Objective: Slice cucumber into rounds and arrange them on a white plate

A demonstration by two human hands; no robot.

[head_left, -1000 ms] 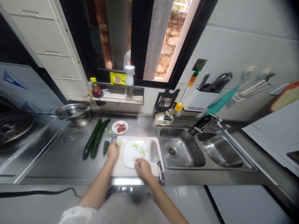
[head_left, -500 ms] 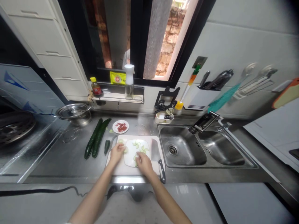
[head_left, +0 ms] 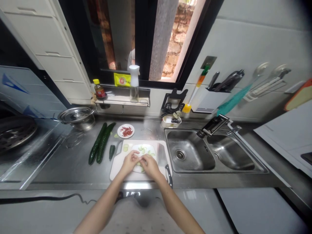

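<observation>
My left hand [head_left: 131,161] and my right hand [head_left: 149,165] meet at the fingertips above a white plate [head_left: 156,158]. Their fingers are pinched together on a small pale-green cucumber slice, mostly hidden by the fingers. Cucumber slices [head_left: 142,150] lie in clusters on the plate, some partly covered by my hands. Beneath the plate is a white cutting board [head_left: 116,169]. A few more round slices [head_left: 125,147] rest on the board's upper left. Along its right side lies a knife [head_left: 168,174], black handle towards me.
Two whole cucumbers [head_left: 99,144] and a cucumber end piece [head_left: 112,152] lie left of the board. Behind it stands a small dish [head_left: 133,129] of chopped red bits. To the right is a double sink [head_left: 190,162] with a faucet [head_left: 214,126]; a lidded steel pot [head_left: 81,118] stands back left.
My left hand has moved right from the plate's left edge, bringing its slice to my right hand. My right hand has lifted slightly, and the fingertips now meet over the plate.
</observation>
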